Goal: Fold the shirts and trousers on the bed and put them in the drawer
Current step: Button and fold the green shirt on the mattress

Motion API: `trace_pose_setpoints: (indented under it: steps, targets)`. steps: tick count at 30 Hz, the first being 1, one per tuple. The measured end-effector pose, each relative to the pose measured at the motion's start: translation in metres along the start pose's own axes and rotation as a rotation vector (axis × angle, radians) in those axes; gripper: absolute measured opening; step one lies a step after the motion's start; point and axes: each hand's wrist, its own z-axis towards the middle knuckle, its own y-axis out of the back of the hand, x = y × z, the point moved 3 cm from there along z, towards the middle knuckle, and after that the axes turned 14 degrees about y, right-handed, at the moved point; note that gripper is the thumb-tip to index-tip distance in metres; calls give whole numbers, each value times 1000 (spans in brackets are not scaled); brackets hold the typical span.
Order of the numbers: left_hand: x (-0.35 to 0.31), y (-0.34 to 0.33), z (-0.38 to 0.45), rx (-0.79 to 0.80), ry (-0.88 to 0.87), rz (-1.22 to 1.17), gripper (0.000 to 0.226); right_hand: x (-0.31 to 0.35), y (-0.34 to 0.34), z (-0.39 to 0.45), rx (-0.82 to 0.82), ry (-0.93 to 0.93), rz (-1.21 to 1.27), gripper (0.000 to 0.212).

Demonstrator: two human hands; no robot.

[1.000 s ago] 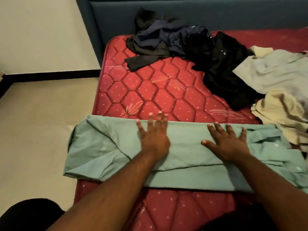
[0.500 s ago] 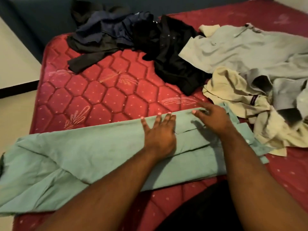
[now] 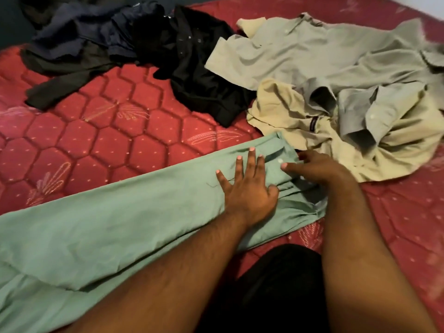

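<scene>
A pale green shirt point(image 3: 120, 224), folded into a long strip, lies slantwise across the near part of the red mattress point(image 3: 108, 131). My left hand point(image 3: 247, 191) presses flat on it with fingers spread, near its right end. My right hand point(image 3: 317, 167) is at that collar end. Its thumb lies on top beside a white button, and its fingers curl round the fabric's edge. Unfolded clothes lie beyond: a grey shirt point(image 3: 312, 51), a beige garment point(image 3: 396, 150), a black garment point(image 3: 199, 78) and a navy garment point(image 3: 96, 27). No drawer is in view.
A dark grey garment point(image 3: 64, 73) stretches along the mattress's far left. The bed's blue headboard point(image 3: 9, 22) shows at the top left corner. My dark-clothed knee point(image 3: 276, 284) is against the mattress's near edge.
The view has swung right and closer. My right hand slid from flat on the shirt's middle to its collar end and curled there. My left hand stays pressed flat.
</scene>
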Motion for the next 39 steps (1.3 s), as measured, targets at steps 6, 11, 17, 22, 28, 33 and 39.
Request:
trace_pose_setpoints:
  steps: [6,11,17,22,28,33,39]
  targets:
    - [2,-24,-2,-38,2,218,88,-2,11,0,58,-120,66,67]
    - [-7,-20,1,-25,85,193,92,2,14,3,176,-136,199,56]
    - [-34,-24,-2,-35,120,299,88,-1,22,2,283,-28,267,81]
    - [-28,-10,8,149,116,-184,77,13,16,2,193,43,-7,67]
    - [2,43,-2,287,519,-1267,43,59,-7,-31,48,257,-411,45]
    - [41,67,-13,717,555,-1557,69,117,-55,-83,237,381,-260,40]
    - [71,55,-22,727,619,-1584,56,102,-118,-90,236,314,-13,14]
